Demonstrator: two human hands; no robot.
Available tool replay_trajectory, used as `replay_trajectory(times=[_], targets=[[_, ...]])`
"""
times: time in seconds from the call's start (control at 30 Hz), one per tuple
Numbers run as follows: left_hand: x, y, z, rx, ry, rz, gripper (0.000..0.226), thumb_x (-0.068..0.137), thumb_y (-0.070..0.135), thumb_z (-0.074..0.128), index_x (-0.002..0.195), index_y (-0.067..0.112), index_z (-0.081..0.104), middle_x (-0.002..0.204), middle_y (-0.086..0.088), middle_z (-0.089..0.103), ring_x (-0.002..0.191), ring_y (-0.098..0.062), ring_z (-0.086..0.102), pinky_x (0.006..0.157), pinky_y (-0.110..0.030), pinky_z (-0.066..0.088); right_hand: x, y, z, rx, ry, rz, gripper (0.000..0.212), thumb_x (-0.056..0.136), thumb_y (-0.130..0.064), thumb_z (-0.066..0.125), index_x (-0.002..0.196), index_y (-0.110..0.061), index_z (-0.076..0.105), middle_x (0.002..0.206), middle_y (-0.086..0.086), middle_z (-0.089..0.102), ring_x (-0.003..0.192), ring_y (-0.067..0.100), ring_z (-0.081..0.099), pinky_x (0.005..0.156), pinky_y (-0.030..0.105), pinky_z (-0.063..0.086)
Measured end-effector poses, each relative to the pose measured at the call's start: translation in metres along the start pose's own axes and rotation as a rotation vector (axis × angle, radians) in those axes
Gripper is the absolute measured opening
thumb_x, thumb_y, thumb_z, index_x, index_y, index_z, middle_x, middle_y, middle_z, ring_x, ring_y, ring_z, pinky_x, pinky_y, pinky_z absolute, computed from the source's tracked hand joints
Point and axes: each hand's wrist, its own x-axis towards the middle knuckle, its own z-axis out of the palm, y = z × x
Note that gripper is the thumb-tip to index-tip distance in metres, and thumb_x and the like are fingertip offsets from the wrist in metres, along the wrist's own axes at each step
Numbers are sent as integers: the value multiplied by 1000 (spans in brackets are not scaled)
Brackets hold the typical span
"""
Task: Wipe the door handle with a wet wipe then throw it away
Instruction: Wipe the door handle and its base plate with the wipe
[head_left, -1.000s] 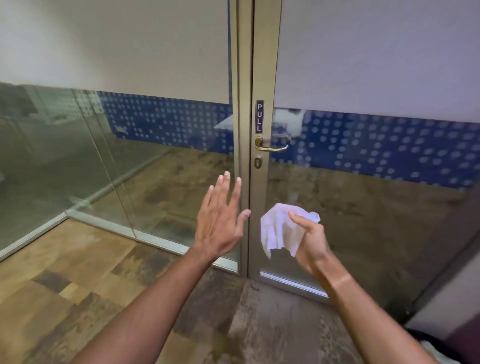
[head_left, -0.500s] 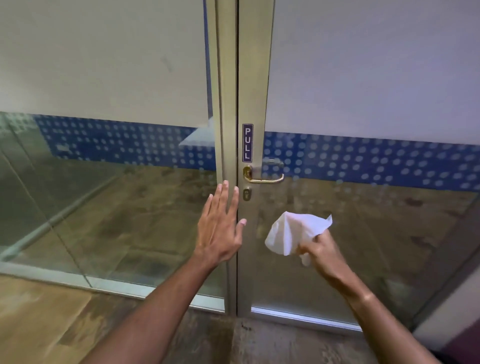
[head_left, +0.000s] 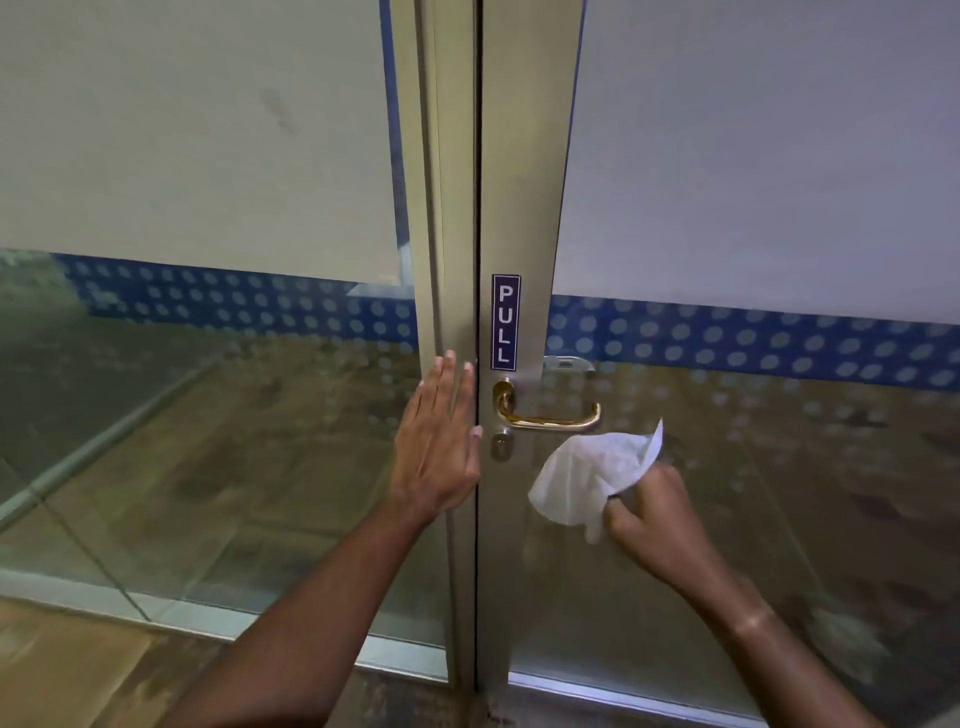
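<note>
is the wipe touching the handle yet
No, the wipe in the right hand sits just below the handle, with a gap between them.

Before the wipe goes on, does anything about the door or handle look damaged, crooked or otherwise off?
Nothing stands out. The brass handle sits level under the PULL sticker, the keyhole looks intact, and the wet wipe in the right hand is just below it, not touching.

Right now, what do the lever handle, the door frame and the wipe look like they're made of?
Lever handle: polished brass-coloured metal, with bright streak reflections; solid or plated, can't tell.
Door frame: probably brushed aluminium, matte grey-beige with soft sheen.
Wet wipe: thin white nonwoven or paper sheet, crumpled in the right hand.
</note>
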Motion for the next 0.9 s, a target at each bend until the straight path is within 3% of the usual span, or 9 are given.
replay_trajectory(times=[0.07, 0.1, 0.23, 0.33, 0.47, 0.57, 0.7, 0.9], targets=[[15, -8, 12, -2, 5, 1, 80, 90, 27, 48, 156, 10, 5, 163, -9, -5, 152, -24, -2, 124, -42, 12, 13, 6, 12, 26, 62, 87, 22, 73, 0, 51, 74, -14, 67, 79, -1, 71, 77, 11, 66, 63, 20, 51], [20, -12, 15, 1, 16, 2, 81, 90, 25, 50, 156, 10, 5, 163, -10, -5, 152, -23, -3, 124, -41, 11, 17, 6, 17, 36, 91, 117, 22, 73, -3, 51, 70, -19, 65, 75, -4, 70, 73, 6, 66, 59, 15, 47], [48, -27, 27, 21, 107, 60, 82, 87, 17, 52, 156, 6, 9, 164, -12, -2, 153, -24, -4, 124, -42, 11, 44, 10, 34, -16, 156, 141, 19, 79, -7, 56, 84, -13, 73, 86, -4, 71, 81, 3, 64, 72, 4, 43], [65, -37, 36, 31, 191, 146, 83, 84, 13, 54, 155, 5, 11, 163, -11, -2, 153, -24, -4, 123, -43, 11, 68, 11, 50, -166, 133, 111, 18, 82, -7, 59, 94, -6, 72, 94, 6, 70, 86, 15, 65, 77, 16, 49], [78, -49, 53, -3, 229, 235, 94, 80, 10, 57, 155, 6, 0, 163, -10, -8, 152, -23, -7, 124, -42, 6, 93, 6, 83, -350, 18, 111, 13, 80, -7, 62, 90, -5, 71, 93, 11, 68, 81, 26, 65, 67, 38, 55], [83, -54, 65, 7, 263, 277, 92, 84, 15, 50, 154, 8, -9, 162, -9, -21, 151, -23, -13, 124, -39, -4, 106, 5, 104, -509, -47, 118, 8, 79, -9, 61, 80, -5, 68, 85, 11, 66, 71, 31, 64, 52, 29, 44], [88, -57, 74, 39, 316, 313, 91, 89, 24, 46, 152, 8, -18, 159, -8, -31, 149, -20, -22, 122, -36, -12, 115, -1, 118, -628, -55, 116, 7, 68, -11, 71, 71, -16, 67, 75, 7, 67, 55, 30, 62, 49, 22, 23], [92, -63, 90, 27, 417, 333, 78, 95, 34, 29, 151, 5, -17, 160, -10, -28, 149, -20, -21, 122, -35, -11, 120, 2, 132, -837, -88, 117, 26, 60, -9, 80, 82, -6, 68, 70, 10, 62, 43, 28, 56, 44, 24, 19]])
